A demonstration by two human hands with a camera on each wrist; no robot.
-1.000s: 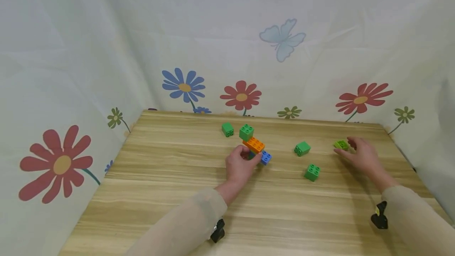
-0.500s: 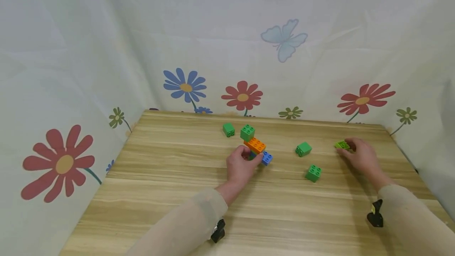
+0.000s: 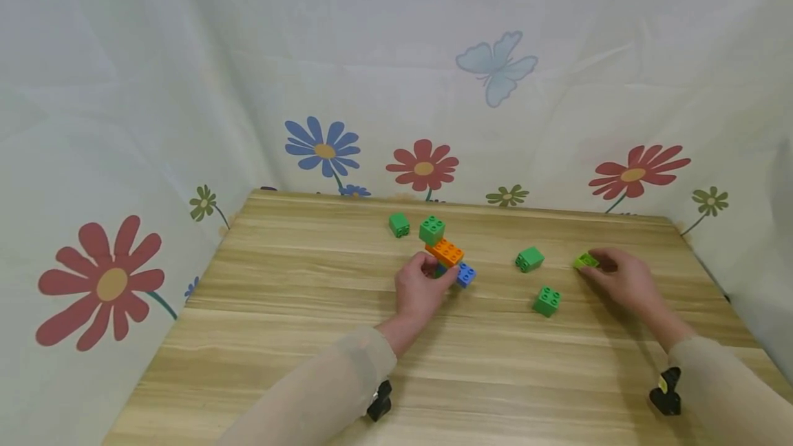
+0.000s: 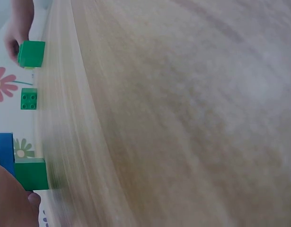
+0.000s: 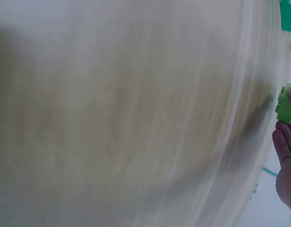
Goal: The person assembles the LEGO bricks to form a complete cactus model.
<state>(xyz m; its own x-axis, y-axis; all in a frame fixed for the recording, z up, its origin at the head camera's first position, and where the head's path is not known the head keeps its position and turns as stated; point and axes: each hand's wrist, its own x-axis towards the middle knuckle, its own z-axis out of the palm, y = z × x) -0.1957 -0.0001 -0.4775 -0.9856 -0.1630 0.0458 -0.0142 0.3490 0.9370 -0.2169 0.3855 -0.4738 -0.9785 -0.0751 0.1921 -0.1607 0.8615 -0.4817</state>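
In the head view my left hand (image 3: 421,288) grips a stack of toy building bricks low down. Its blue brick (image 3: 466,274) sits under an orange brick (image 3: 446,252), and a green brick (image 3: 431,229) tops the orange one's far end. A lower green brick (image 4: 31,174) shows beneath the blue one in the left wrist view, by my fingers. My right hand (image 3: 628,284) pinches a lime green brick (image 3: 586,261) between thumb and fingers. In the right wrist view this lime brick (image 5: 286,105) is tilted and held off the table, studs facing sideways.
Between my hands lie two loose green bricks, one on its side (image 3: 529,259) and a nearer upright brick (image 3: 547,301). Another green brick (image 3: 399,225) lies behind the stack. The wooden table (image 3: 279,281) ends at a flowered curtain (image 3: 372,74).
My right hand has closed its fingers on the lime green brick and shifted it slightly left and nearer. The left hand and the stack have stayed almost still.
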